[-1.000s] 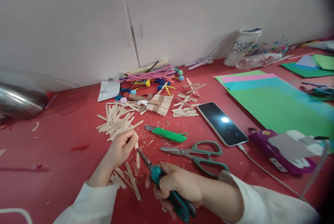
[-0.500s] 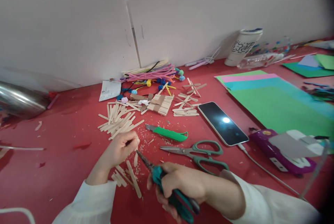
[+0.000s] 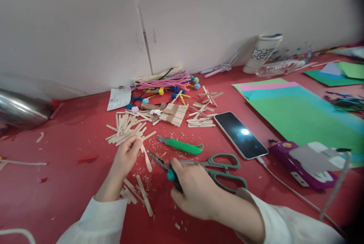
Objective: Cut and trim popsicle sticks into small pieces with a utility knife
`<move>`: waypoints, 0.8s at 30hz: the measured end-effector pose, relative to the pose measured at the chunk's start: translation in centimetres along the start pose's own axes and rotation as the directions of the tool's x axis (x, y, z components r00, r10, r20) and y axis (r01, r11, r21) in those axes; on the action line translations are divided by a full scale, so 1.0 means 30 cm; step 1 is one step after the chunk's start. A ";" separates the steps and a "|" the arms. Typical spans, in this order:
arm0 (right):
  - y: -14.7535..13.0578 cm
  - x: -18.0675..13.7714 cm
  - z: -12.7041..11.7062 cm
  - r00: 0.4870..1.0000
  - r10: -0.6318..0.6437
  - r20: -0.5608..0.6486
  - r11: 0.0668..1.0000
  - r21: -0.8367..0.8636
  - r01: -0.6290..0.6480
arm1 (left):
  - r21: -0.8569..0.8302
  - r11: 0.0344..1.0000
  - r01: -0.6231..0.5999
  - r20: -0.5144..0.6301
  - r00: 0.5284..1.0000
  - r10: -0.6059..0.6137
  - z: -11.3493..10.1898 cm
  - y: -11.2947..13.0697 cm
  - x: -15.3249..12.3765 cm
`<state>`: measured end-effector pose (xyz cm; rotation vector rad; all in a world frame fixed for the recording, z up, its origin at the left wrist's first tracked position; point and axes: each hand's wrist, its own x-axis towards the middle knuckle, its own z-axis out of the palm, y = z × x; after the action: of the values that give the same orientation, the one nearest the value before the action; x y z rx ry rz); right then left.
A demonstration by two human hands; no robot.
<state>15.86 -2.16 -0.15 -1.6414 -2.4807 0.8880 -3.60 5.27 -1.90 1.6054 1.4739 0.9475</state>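
Note:
Pinched in the fingers of my left hand (image 3: 127, 157) is a wooden craft stick (image 3: 147, 159), slanting down to the right. Its upper end is partly hidden by my fingertips. My right hand (image 3: 196, 186) is wrapped round long-nose pliers (image 3: 161, 161) with teal and black handles. The pliers' jaws point left and lie just right of the stick, apparently apart from it. Beyond my hands lies a green utility knife (image 3: 184, 146) with its blade out. Scissors (image 3: 224, 162) with green handles lie partly behind my right hand. Short cut sticks (image 3: 145, 195) rest near my left wrist.
Loose craft sticks (image 3: 125, 128) and a banded bundle (image 3: 174, 114) lie farther back, before pipe cleaners (image 3: 163, 81). At right are a phone (image 3: 241, 134) on a cable, a purple device (image 3: 298, 166) and coloured paper (image 3: 295, 118). Wood shavings litter the red table (image 3: 76, 183).
My left hand has moved slightly up and left, and the craft stick in it shows more fully. The pliers have moved away from my left fingertips; my right hand has turned and risen over the scissors' blades.

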 end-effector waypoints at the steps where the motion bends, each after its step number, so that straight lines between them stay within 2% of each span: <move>1: 0.012 0.008 -0.005 1.000 0.014 -0.011 1.000 0.012 -0.014 | -0.027 1.000 0.013 -0.013 1.000 -0.014 0.000 -0.001 0.002; 4: 0.039 0.027 -0.012 0.998 0.045 -0.045 0.999 -0.004 -0.045 | -0.100 0.994 0.042 -0.060 0.997 -0.048 -0.003 -0.003 0.009; 7: 0.045 0.033 -0.004 0.997 0.041 -0.068 0.995 -0.089 -0.047 | -0.153 0.986 0.060 -0.119 0.990 -0.078 -0.008 -0.007 0.015; 13: 0.026 0.021 0.020 0.998 -0.044 -0.047 0.983 -0.182 0.034 | -0.223 0.972 0.074 -0.162 0.981 -0.111 -0.002 -0.004 0.012; 16: 0.023 0.018 0.020 0.984 -0.119 -0.131 0.987 -0.119 0.103 | -0.250 0.965 0.084 -0.142 0.982 -0.122 0.013 0.006 0.002; 20: 0.025 0.031 0.024 0.915 -0.148 -0.376 0.984 0.037 0.174 | -0.299 0.949 0.097 -0.086 0.988 -0.128 0.053 0.021 -0.024; 22: 0.026 0.045 0.039 0.898 -0.140 -0.417 0.975 0.099 0.198 | -0.333 0.938 0.093 -0.072 0.990 -0.123 0.082 0.029 -0.041; 24: 0.024 0.059 0.059 0.901 -0.149 -0.408 0.963 0.148 0.226 | -0.366 0.927 0.080 -0.075 0.991 -0.115 0.111 0.035 -0.059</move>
<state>15.08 -1.21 -2.45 -1.3330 -2.1563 0.6690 -0.27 3.32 -2.51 1.2228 1.3338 1.1741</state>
